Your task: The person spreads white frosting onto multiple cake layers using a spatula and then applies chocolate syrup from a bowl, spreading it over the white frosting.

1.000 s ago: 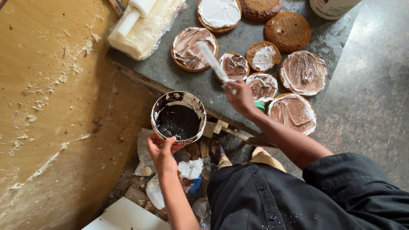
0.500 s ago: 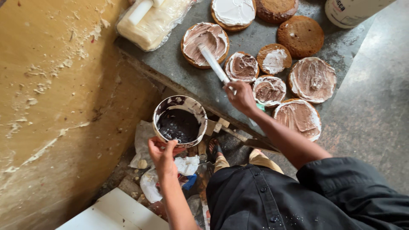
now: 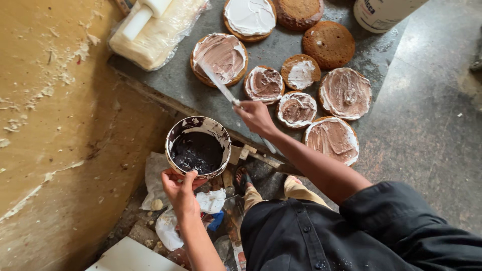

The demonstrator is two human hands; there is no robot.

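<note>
Currently spreading: right hand [image 3: 257, 116] is gripping a long white-smeared palette knife [image 3: 217, 84]; left hand [image 3: 179, 189] is cupping a round tub of dark chocolate paste [image 3: 198, 146].

Since a second ago the blade tip has shifted from a small disc onto the large brown-and-white frosted cake round [image 3: 219, 56] beyond the right hand, so work is moving to another round. Beyond that round, a clear-wrapped pale block [image 3: 153, 31] is lying; far right, a white cylindrical container [image 3: 384, 12] is carrying a dark-lettered label.

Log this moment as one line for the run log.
left hand: holds chocolate bowl | right hand: holds spatula on frosted cake
</note>
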